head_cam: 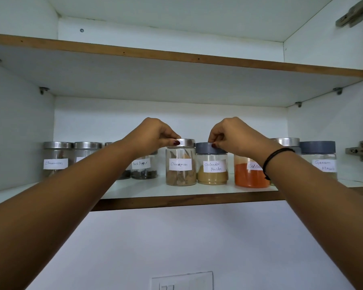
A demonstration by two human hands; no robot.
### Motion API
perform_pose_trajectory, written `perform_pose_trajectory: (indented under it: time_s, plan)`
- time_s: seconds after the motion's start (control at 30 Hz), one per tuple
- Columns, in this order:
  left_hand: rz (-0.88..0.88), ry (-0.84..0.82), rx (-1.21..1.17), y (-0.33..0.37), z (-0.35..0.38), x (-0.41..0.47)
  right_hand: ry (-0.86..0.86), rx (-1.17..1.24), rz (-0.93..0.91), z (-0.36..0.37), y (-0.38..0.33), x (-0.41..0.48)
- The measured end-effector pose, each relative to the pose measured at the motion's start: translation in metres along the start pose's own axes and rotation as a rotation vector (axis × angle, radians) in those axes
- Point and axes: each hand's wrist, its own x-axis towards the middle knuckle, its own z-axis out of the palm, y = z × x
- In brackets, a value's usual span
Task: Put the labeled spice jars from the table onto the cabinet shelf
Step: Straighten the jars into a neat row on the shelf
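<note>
Cinnamon jar (180, 166) and Coriander Powder jar (212, 167) stood upright, side by side, near the front edge of the cabinet shelf (176, 200). Our left hand (155, 132) pinched the Cinnamon jar's steel lid from above, while our right hand (233, 135) pinched the grey lid of the Coriander Powder jar. The Black Pepper jar (144, 168) stood behind our left wrist, and the Red Chilli jar (249, 175) behind our right.

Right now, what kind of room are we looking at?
Probably a home kitchen: a wall cabinet with a shelf of labelled spice jars, such as the coriander jar and pepper jar, above a wall switch plate.
</note>
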Motion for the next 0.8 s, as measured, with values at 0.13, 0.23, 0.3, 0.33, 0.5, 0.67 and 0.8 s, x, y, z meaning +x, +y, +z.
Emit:
perform_pose_trajectory:
  time_s: [0.13, 0.23, 0.3, 0.33, 0.5, 0.67, 0.8]
  plan:
    - [-0.029, 0.013, -0.026, -0.008, 0.003, 0.001, 0.02, -0.008, 0.002, 0.01, -0.001, 0.009]
    - [-0.055, 0.021, -0.046, -0.015, 0.006, 0.003, 0.025, -0.029, 0.01, 0.016, -0.005, 0.016]
    - [-0.062, 0.015, -0.044, -0.02, 0.007, 0.006, 0.025, -0.041, 0.013, 0.02, -0.005, 0.02]
    - [-0.065, 0.009, -0.038, -0.022, 0.008, 0.008, 0.024, -0.044, 0.015, 0.022, -0.005, 0.021]
    - [-0.083, -0.013, -0.029, -0.03, 0.009, 0.013, 0.025, -0.041, 0.021, 0.031, -0.005, 0.03]
    - [-0.098, -0.006, -0.03, -0.037, 0.014, 0.017, 0.031, -0.069, 0.03, 0.041, -0.007, 0.042]
    - [-0.089, -0.007, -0.022, -0.042, 0.016, 0.019, 0.039, -0.038, 0.027, 0.047, -0.001, 0.048]
